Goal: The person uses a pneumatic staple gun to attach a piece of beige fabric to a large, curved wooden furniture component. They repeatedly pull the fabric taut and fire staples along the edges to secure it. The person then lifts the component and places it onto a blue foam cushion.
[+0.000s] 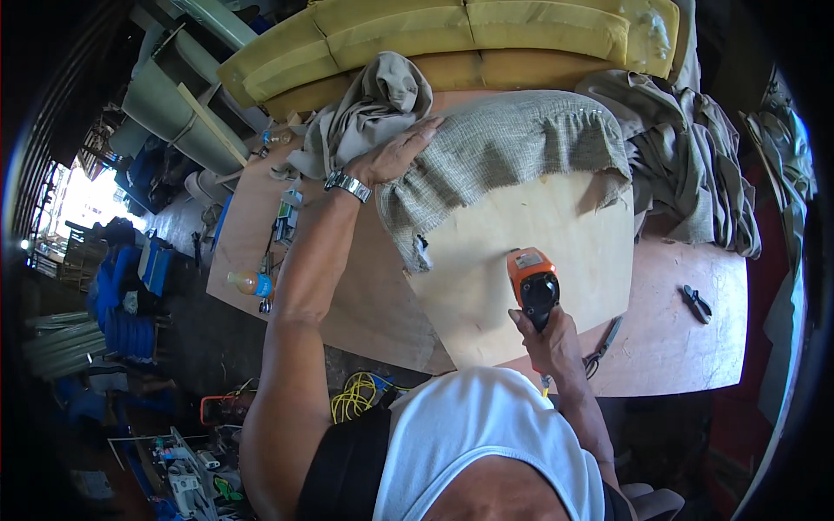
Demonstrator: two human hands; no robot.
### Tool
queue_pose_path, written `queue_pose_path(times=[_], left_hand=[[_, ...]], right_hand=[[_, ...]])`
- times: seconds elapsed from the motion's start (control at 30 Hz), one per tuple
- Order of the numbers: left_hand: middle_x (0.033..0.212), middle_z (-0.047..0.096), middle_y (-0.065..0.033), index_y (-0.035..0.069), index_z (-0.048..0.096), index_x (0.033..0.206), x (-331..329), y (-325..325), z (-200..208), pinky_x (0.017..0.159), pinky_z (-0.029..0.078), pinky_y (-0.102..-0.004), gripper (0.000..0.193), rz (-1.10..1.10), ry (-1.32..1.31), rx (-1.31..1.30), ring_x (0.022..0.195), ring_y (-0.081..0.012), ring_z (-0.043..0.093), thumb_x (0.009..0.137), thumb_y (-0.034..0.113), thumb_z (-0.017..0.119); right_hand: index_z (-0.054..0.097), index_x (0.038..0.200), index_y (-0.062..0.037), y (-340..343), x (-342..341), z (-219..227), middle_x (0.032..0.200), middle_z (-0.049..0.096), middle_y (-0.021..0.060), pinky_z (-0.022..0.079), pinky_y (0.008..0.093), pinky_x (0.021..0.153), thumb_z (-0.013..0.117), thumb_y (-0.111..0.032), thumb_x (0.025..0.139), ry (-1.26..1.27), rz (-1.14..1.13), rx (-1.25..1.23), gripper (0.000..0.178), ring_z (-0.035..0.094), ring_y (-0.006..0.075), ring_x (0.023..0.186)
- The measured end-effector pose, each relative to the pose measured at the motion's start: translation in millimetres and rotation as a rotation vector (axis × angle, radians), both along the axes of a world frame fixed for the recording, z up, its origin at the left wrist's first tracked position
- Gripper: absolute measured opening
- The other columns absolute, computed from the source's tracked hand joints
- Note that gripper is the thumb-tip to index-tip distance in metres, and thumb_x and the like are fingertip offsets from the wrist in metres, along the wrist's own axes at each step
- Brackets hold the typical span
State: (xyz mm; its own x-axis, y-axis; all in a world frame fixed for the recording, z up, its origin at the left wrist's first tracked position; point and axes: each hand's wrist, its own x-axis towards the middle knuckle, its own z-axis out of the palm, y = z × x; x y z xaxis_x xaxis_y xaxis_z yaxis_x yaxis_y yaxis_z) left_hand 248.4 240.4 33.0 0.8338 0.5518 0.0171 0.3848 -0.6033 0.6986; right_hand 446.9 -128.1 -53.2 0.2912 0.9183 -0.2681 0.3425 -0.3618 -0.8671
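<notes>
Fingers of the right hand (554, 344) are closed around the handle of an orange-and-black tool (532, 276), probably a stapler, held over the near right half of a pale wooden panel (473, 304) on the table (708, 352). Grey woven fabric (499, 148) covers the panel's far part, its near edge loose and gathered into folds, and a ragged hole shows near its left corner. If this edge were fastened as it lies, the ripples could be trapped as puckers, because nothing pulls it taut along the right side. Uneven pressure from the left might also drag the weave askew, and the left fingers could be hurt were the tool's nose brought close to them. The scissors (601, 349) lie just beside the right forearm, where a careless sweep might knock them; the pliers (696, 304) sit farther right, clear of the arm. As for the left hand (393, 162), it grips nothing: its fingers are straight and nearly together, reaching to the far right and resting at the fabric's left edge, next to a bunched plain cloth (375, 104). How firmly they press, I cannot tell.
</notes>
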Motion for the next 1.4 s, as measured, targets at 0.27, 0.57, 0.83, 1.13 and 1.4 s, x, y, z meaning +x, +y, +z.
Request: queue_pose_path(times=[0.27,0.57,0.83,1.13,1.4], left_hand=[[0.161,0.032,-0.0182,0.003,0.034,0.154,-1.0,-28.8,5.4,0.122,0.024,-0.0377,0.065,-0.03,-0.018,0.286,0.15,-0.0302,0.029,0.103,0.037,0.054],[0.156,0.042,-0.0137,0.015,0.044,0.151,6.6,-27.7,-3.9,0.121,0.03,-0.043,0.073,-0.081,-0.154,0.395,0.145,-0.0341,0.037,0.089,0.045,0.068],[0.153,0.044,-0.0183,0.008,0.044,0.15,-6.5,-25.7,-8.6,0.121,0.029,-0.043,0.076,-0.056,-0.201,0.43,0.145,-0.0338,0.037,0.086,0.041,0.071],[0.153,0.045,-0.0181,0.005,0.044,0.149,-6.4,-32.6,-8.7,0.119,0.032,-0.0438,0.085,0.011,-0.206,0.392,0.145,-0.0347,0.038,0.078,0.036,0.08],[0.152,0.044,-0.0226,-0.001,0.041,0.148,-27.0,2.9,-5.0,0.118,0.034,-0.0402,0.082,-0.222,-0.312,-0.095,0.143,-0.0292,0.042,0.083,0.03,0.08]], right_hand=[[0.064,0.107,-0.0013,-0.8,3.3,6.4,0.073,0.066,0.0143,0.051,0.0411,0.065,0.075,-0.047,0.089,-0.041,-0.073,-0.013,0.051,0.066,0.026,0.067],[0.064,0.092,-0.0016,61.5,-17.1,87.3,0.067,0.061,0.0028,0.049,0.0325,0.059,0.069,-0.06,0.089,-0.085,-0.045,0.381,0.058,0.059,0.0133,0.063],[0.065,0.095,-0.0028,114.5,-39.8,115.7,0.07,0.063,0.0039,0.051,0.0308,0.061,0.062,-0.063,0.092,-0.176,0.058,0.345,0.061,0.062,0.0126,0.065],[0.065,0.107,-0.0047,118.9,-47.5,117.7,0.069,0.065,0.005,0.053,0.0339,0.063,0.068,-0.054,0.092,-0.268,-0.007,0.253,0.051,0.064,0.0154,0.065],[0.067,0.106,-0.0051,123.5,-58.2,127.0,0.068,0.066,0.0048,0.053,0.0344,0.063,0.069,-0.05,0.092,-0.291,-0.022,0.168,0.047,0.065,0.0153,0.064]])
